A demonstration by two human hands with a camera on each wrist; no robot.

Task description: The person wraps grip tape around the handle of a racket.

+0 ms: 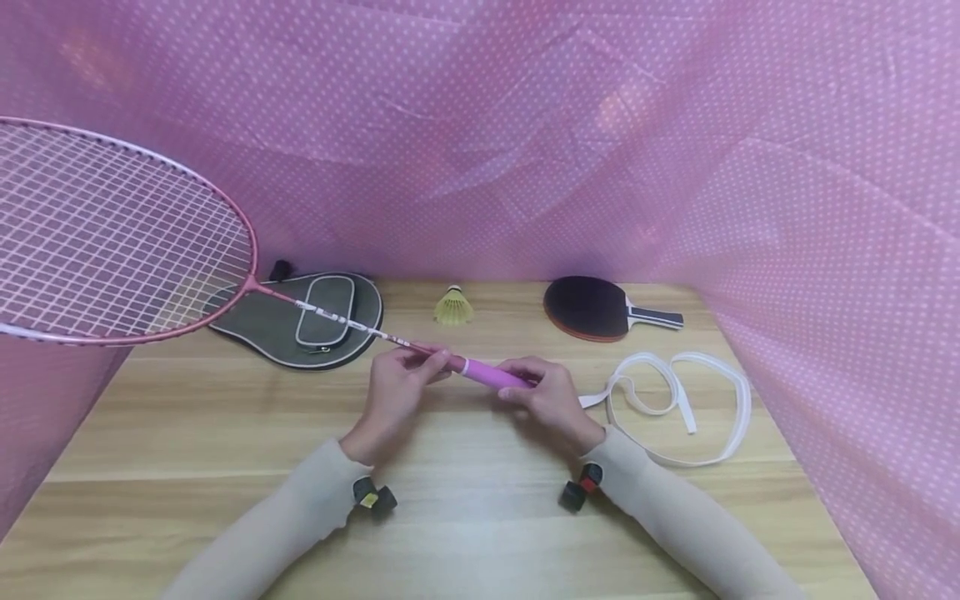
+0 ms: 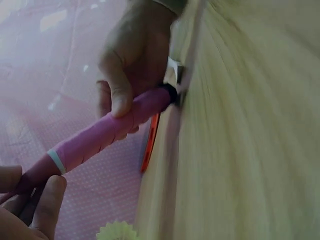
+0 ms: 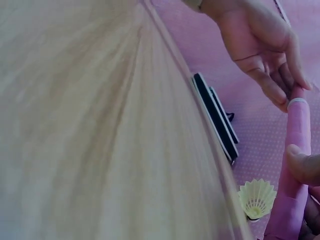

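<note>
Both hands hold racket [image 1: 491,375] mid-table [image 1: 225,433], edges well apart.

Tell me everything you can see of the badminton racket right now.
The badminton racket has a pink frame with white strings, a thin pink-and-white shaft and a handle wrapped in bright pink grip tape with a pale band at its upper end. It is held above the wooden table, head out to the left, over a grey racket cover. The left hand pinches it where shaft meets handle; the right hand grips the handle's butt end.
</note>
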